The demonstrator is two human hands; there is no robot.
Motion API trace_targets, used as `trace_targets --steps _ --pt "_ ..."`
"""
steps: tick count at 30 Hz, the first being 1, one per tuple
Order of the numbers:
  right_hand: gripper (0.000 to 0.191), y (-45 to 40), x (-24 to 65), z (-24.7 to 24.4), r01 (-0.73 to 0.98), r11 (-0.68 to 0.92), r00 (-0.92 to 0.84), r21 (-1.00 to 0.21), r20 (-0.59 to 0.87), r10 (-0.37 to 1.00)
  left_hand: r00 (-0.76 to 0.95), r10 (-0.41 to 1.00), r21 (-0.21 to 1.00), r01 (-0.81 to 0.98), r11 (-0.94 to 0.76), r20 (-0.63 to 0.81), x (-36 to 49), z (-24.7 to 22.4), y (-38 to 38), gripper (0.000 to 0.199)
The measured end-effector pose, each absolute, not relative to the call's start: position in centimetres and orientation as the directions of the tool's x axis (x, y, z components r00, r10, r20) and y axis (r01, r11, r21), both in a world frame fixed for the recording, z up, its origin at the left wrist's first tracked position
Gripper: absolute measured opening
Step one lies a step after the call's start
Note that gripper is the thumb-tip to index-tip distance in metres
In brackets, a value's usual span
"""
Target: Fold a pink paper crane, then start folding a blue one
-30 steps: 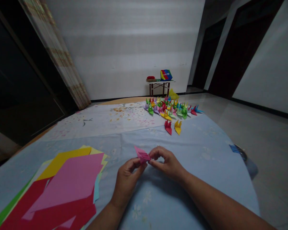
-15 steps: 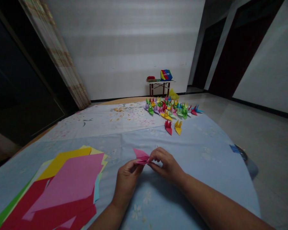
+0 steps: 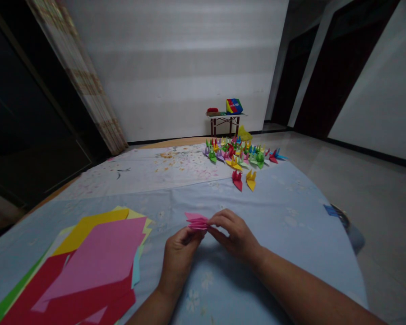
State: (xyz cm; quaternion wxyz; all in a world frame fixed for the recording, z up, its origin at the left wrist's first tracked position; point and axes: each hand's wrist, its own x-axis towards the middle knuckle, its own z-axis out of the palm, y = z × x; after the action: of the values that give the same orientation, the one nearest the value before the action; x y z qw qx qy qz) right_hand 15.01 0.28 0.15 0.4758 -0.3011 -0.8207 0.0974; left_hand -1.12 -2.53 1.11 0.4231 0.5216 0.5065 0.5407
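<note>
A small pink folded paper (image 3: 196, 221) with several layers is held above the pale blue tablecloth (image 3: 277, 230). My left hand (image 3: 182, 247) pinches it from below on the left, thumb and forefinger closed on its lower edge. From the right, my right hand (image 3: 235, 234) grips the right end of the same paper between thumb and fingertips. The layers point left and stand slightly apart. Farther off, a red paper crane (image 3: 237, 180) and a yellow paper crane (image 3: 251, 180) rest on the cloth.
At left lies a spread stack of coloured sheets, with a pink sheet (image 3: 104, 253) uppermost beside a yellow sheet (image 3: 88, 228). Many paper cranes (image 3: 232, 151) crowd the table's far right. Behind stands a small table (image 3: 227, 116) bearing a multicoloured box (image 3: 234, 106). A chair (image 3: 355, 237) is at right.
The pink paper has tilted in my fingers: its upper flap sits lower and flatter, and more of its layered edges show. Both hands have barely shifted and keep their hold.
</note>
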Motion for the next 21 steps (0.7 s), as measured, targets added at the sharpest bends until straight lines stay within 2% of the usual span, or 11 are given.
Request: trace_targets --steps 5,9,14,21 --pt "0.02 0.1 15.0 0.4 0.448 0.794 -0.351 -0.411 0.736 0.579 -0.108 0.989 0.993 0.074 -0.088 0.096 -1.0 1.0 -2.6 0.02" --pt "0.018 0.0 15.1 0.8 0.499 0.802 -0.342 -0.328 0.775 0.531 -0.115 0.992 0.997 0.051 -0.054 0.06 -1.0 0.9 -2.7 0.021" --pt "0.02 -0.2 15.2 1.2 0.537 0.808 -0.349 -0.243 0.808 0.475 -0.127 0.992 0.997 -0.078 -0.004 -0.006 -0.8 0.5 -2.6 0.022" --pt "0.026 -0.2 15.3 1.4 0.529 0.824 -0.367 -0.2 0.822 0.435 -0.103 0.992 0.971 -0.233 0.048 -0.074 -0.6 0.1 -2.6 0.025"
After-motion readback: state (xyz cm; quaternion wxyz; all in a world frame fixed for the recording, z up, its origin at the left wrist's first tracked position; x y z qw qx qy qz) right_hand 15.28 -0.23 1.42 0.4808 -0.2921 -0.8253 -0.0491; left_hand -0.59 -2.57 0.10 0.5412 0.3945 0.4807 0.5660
